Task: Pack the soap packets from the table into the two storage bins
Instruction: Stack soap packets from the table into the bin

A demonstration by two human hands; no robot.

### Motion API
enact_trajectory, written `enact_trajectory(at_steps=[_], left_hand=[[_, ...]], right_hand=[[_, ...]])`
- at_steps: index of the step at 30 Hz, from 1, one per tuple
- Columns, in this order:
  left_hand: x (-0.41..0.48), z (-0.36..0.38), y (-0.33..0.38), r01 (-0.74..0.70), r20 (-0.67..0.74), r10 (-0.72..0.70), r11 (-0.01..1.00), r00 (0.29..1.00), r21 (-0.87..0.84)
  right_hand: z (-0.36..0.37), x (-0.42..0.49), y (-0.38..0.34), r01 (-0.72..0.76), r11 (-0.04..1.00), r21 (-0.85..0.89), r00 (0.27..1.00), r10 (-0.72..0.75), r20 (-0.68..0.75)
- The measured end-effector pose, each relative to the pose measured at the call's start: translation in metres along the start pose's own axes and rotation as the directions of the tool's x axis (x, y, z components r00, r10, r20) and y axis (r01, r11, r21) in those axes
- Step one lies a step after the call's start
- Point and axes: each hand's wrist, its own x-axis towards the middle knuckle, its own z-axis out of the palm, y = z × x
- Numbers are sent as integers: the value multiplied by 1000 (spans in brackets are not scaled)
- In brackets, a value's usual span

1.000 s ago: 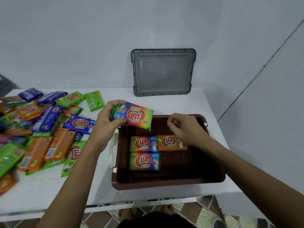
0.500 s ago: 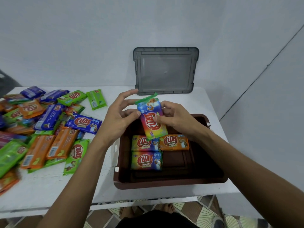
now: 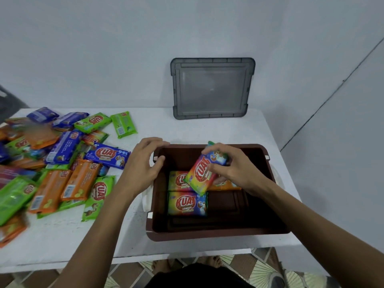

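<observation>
A brown storage bin (image 3: 216, 234) sits on the white table (image 3: 187, 129) in front of me. Inside it lie two rainbow soap packets (image 3: 187, 204) and an orange one (image 3: 224, 186), partly hidden. My right hand (image 3: 234, 169) grips a rainbow KUAT soap packet (image 3: 200, 173) by its upper end, tilted above the packed ones. My left hand (image 3: 143, 165) hovers over the bin's left rim with relaxed fingers and holds nothing. A pile of several green, orange and blue packets (image 3: 62, 163) covers the table's left side.
A grey bin lid (image 3: 212, 88) leans upright against the wall behind the bin. The table's front edge runs just below the bin, with patterned floor tiles (image 3: 264, 269) and bare feet beneath. The wall closes off the right side.
The rainbow packet passed from my left hand into my right hand and moved down into the bin. My left hand let go and drew back to the bin's left rim.
</observation>
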Motion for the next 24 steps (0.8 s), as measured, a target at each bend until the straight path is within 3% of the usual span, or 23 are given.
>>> enact_trajectory(at_steps=[3,12,15,18,24], left_hand=[[-2,2,-5,-4,-8,4,1000,1000,4],[-6,4,-6,4,-27,-4,1000,1000,-21],[-6,4,-7,2,-38,-3,999,999,-36],[-5,3,-9,13,-47,-14,999,999,-38],[-6,4,-9,25,-46,-28,999,999,-47]], right_hand=[[7,1,9,-5,999,-32,997,3,-77],[33,12,41,-177,984,-8,983,177,-48],[38,17,45,-227,948,-223,974,216,-74],[40,21,46,-201,839,-505,980,178,-93],[44,25,43,-128,808,-575,991,119,-53]])
